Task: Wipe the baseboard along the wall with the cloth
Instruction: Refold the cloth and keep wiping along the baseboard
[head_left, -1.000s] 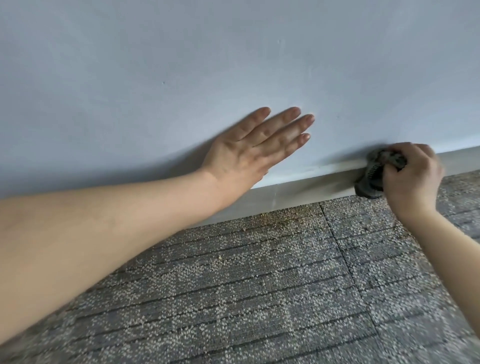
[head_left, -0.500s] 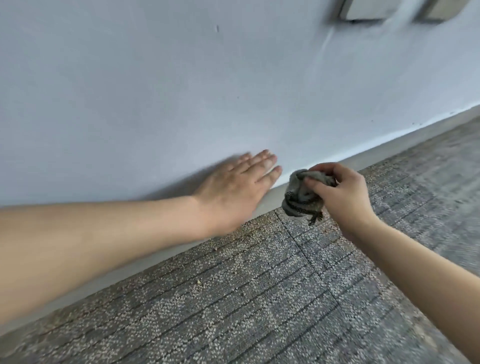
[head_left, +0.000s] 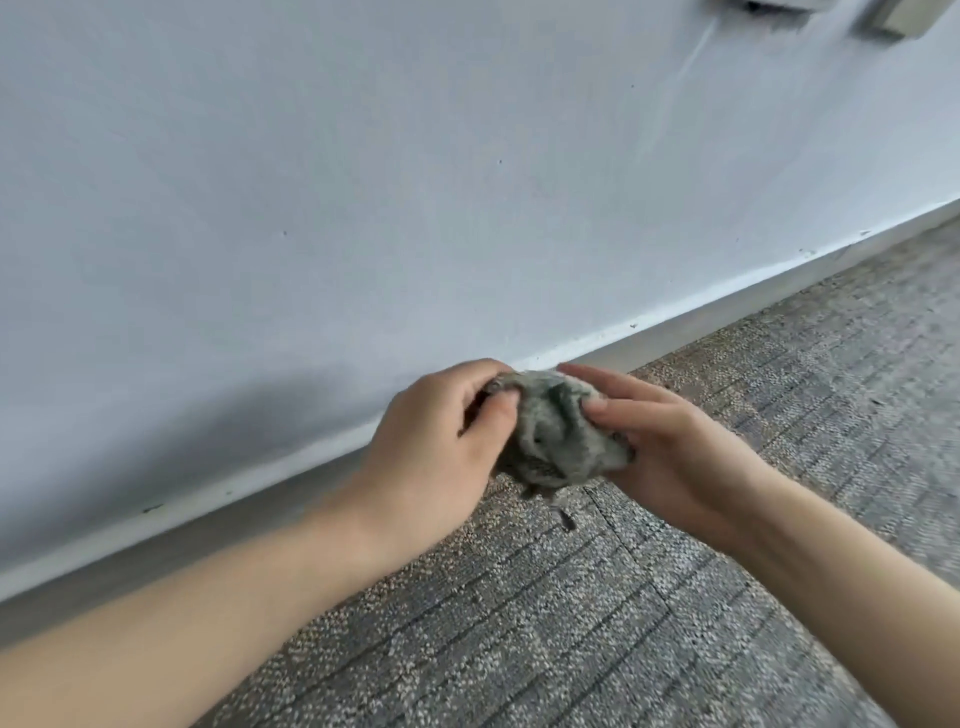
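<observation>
Both left hand (head_left: 436, 457) and right hand (head_left: 670, 457) pinch-tight on the bunched cloth (head_left: 556, 431) beside the baseboard (head_left: 727, 312)

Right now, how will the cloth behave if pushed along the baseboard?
Probably floppy: the cloth is bunched in folds between left hand and right hand. Likely light: a small wad pinched by both. Its frayed lower edge may snag carpet.

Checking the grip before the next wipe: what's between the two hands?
In the head view, only the bunched grey cloth lies between the left hand and the right hand; both grip it.
</observation>
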